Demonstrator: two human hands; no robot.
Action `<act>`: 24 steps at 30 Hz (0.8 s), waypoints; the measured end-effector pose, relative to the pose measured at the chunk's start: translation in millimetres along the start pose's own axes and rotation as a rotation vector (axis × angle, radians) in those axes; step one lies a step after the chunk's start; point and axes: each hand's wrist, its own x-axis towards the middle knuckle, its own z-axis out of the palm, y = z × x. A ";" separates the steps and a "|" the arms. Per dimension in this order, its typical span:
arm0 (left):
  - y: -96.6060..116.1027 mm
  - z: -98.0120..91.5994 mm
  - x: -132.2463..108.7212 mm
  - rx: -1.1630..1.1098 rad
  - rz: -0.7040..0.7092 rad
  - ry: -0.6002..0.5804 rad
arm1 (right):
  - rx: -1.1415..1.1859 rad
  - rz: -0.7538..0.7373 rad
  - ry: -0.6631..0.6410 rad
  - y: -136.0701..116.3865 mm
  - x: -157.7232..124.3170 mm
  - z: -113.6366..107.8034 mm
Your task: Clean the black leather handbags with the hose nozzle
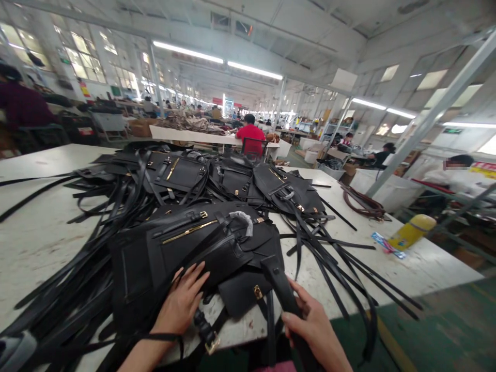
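Note:
My left hand (pixel 184 297) lies with fingers spread on a black leather bag piece (pixel 143 253) that has a gold zipper (pixel 189 231). In my right hand (pixel 308 315) a wide black strap (pixel 281 284) is gripped between thumb and fingers, its upper end pointing away from me. Between the hands, a black flap (pixel 245 293) with a gold lock (pixel 258 292) hangs near the table edge. A narrow strap with a gold buckle (pixel 212 342) dangles just right of my left wrist. A handle wrapped in clear plastic (pixel 244 221) sits on top of the bag piece.
More black bag pieces (pixel 228 181) are heaped across the white table (pixel 387 279), with long straps trailing off both sides. At the right lie a yellow bottle (pixel 413 232), a small coloured packet (pixel 387 245) and coiled brown straps (pixel 360 201). A person in red (pixel 251 134) sits beyond the table.

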 end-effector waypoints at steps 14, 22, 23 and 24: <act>23.6 13.7 -15.9 0.181 0.041 0.077 | -0.030 0.014 -0.389 -16.6 129.7 71.5; 16.7 23.2 -18.5 0.216 0.101 0.133 | -0.001 -0.075 -0.324 -23.7 146.5 89.5; 13.6 24.9 -19.0 0.202 0.115 0.119 | -0.008 -0.060 -0.361 -27.2 152.1 90.3; 10.5 26.3 -19.4 0.178 0.133 0.097 | -0.016 -0.043 -0.398 -31.2 158.5 91.8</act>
